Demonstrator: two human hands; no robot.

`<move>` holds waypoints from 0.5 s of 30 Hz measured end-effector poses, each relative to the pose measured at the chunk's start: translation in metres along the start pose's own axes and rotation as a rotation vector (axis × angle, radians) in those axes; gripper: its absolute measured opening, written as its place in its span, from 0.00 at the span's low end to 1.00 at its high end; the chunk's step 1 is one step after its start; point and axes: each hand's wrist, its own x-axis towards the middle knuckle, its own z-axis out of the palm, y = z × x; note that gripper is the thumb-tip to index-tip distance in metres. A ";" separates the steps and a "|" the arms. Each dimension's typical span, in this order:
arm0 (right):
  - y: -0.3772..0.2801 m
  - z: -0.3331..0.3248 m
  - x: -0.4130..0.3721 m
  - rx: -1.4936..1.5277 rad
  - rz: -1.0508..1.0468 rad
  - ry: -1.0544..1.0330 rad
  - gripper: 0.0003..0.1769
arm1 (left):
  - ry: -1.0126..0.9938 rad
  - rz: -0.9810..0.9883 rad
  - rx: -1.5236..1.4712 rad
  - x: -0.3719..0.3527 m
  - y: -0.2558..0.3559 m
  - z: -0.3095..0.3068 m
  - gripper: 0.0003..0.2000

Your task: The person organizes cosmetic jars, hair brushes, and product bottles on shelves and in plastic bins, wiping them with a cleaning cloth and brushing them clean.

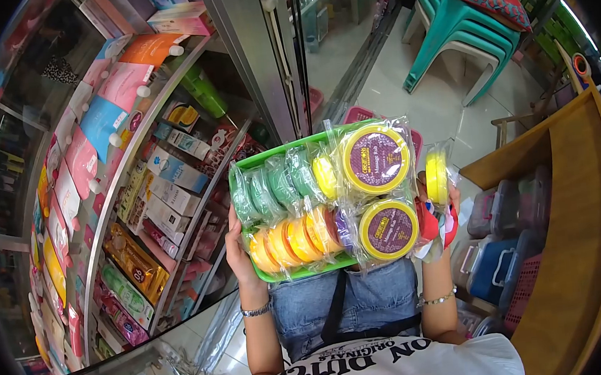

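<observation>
Both left hand [236, 249] and right hand [452, 199] flank the green tray [262, 154].

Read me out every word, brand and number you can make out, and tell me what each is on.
"Massage Rub": purple label on the upper round, yellow-rimmed, plastic-wrapped container.
"Massage Rub": purple label on the lower round, yellow-rimmed, plastic-wrapped container.
"ON DUTCH" and "ORIGINALS": white shirt with black print, upside down; more lettering may be lost in its folds.
The containers' brand line and small print, and the shelf packets' print, are too small or blurred to quote reliably.
</observation>
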 end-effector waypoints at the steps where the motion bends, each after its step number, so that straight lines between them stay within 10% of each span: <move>1: 0.000 -0.003 0.001 0.009 0.003 -0.039 0.19 | -0.010 0.004 -0.003 0.001 0.001 0.001 0.25; 7: -0.020 -0.012 0.003 -0.130 -0.067 -0.024 0.19 | -0.039 0.128 0.160 -0.002 0.019 0.011 0.26; 10: -0.038 0.005 0.007 -0.178 -0.246 0.168 0.20 | 0.058 0.475 1.295 -0.018 0.043 0.012 0.25; 12: -0.047 0.021 0.002 -0.206 -0.330 0.264 0.21 | 0.081 0.562 1.292 -0.034 0.057 0.028 0.25; 15: -0.053 0.044 -0.016 -0.152 -0.331 -0.111 0.23 | 0.123 0.739 1.286 -0.051 0.073 0.051 0.24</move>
